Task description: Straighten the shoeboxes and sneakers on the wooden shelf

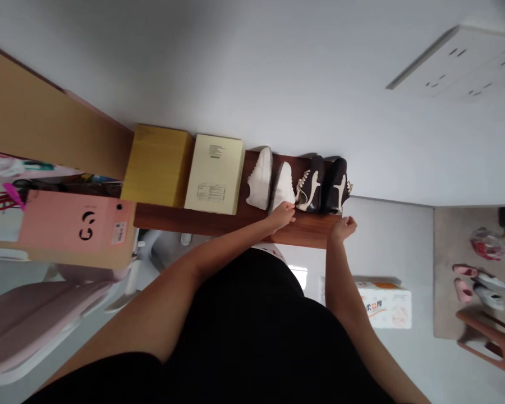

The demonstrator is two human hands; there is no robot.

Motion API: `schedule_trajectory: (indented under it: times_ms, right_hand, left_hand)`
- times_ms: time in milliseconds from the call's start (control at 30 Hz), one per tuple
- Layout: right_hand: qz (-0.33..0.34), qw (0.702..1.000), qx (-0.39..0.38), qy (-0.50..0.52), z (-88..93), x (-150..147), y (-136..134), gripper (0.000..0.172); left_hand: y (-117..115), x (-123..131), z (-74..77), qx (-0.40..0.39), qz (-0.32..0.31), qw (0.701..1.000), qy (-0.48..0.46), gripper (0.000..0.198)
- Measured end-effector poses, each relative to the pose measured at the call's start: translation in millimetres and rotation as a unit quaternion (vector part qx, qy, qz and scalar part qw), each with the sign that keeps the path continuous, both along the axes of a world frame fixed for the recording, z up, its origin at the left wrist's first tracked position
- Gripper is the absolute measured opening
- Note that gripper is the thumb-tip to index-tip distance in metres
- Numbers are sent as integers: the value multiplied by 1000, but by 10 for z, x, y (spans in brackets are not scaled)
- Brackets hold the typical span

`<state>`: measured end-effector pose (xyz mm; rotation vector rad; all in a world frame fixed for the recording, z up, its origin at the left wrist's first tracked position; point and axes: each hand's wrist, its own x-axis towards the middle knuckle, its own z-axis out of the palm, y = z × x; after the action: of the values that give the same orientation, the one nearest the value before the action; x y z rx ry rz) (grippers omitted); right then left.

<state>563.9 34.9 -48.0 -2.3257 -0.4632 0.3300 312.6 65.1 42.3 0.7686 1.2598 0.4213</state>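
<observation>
A pair of white shoes (pixel 260 179) and a pair of dark sneakers (pixel 316 182) with cream trim and laces stand side by side on a reddish-brown wooden shelf (pixel 303 231). My left hand (pixel 283 217) is at the heel of the right-hand white shoe (pixel 283 185), close to the left dark sneaker. Its fingers are curled in, and what they may pinch is hidden. My right hand (pixel 344 228) is at the shelf's right end, just below the heel of the right dark sneaker (pixel 335 185). Those fingers are bent together too; I cannot make out anything in them.
Left of the shoes stand a cream box (pixel 215 174) and a gold box (pixel 155 165). A pink box (pixel 67 221) and a pink padded chair (pixel 37 314) are further left. A white printed pack (pixel 385 306) lies on the floor at right, with pink slippers (pixel 463 289) beyond.
</observation>
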Motion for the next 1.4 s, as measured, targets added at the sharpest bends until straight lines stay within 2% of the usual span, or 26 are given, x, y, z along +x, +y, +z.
schedule_trajectory:
  times_ms: [100,200,267,367,433,500,567,633,733,833,933,1033,1200,1400]
  right_hand:
    - [5,1000,14,19,42,-430,-377,30]
    - [60,993,65,76,136,-906,-658,35]
    - [106,981,102,124,235,-1226,-729,37]
    - [175,958,135,183,427,-1732,-652,39]
    - [219,941,138,219,570,-2110,-512,38]
    - [244,924,136,262,713,-2527,-348,38]
    - [243,907,132,318,850,-2980,-204,37]
    - [231,890,126,372,968,-3446,-122,35]
    - [237,860,112,438,1089,-4087,-145,34]
    - [286,825,81,481,1133,-4557,-284,36]
    - [319,808,31,494,1113,-4829,-420,39]
    - [287,821,15,493,1060,-4984,-504,43]
    - [218,851,23,477,978,-5166,-583,41]
    - [237,870,31,432,962,-5323,-448,47]
  left_hand:
    - [-209,-766,98,-23,-6,999,29,13]
    - [-432,-1557,149,-14,58,990,126,12]
    - [-578,-1984,162,-4,110,979,171,14]
    - [-734,-2409,185,-3,146,969,201,18]
    - [-769,-2583,229,6,113,971,210,20]
    - [-754,-2727,301,39,39,973,224,20]
    - [-714,-2879,387,92,-45,966,237,21]
    - [-672,-3060,461,141,-101,954,246,24]
    - [-650,-3391,511,181,-132,939,261,29]
    - [-691,-3775,503,187,-149,932,271,32]
    - [-763,-4179,483,179,-154,931,279,32]
    - [-809,-4558,453,168,-130,933,289,32]
    - [-742,-5067,293,169,-15,937,306,30]
    - [-461,-5451,60,200,86,935,279,35]
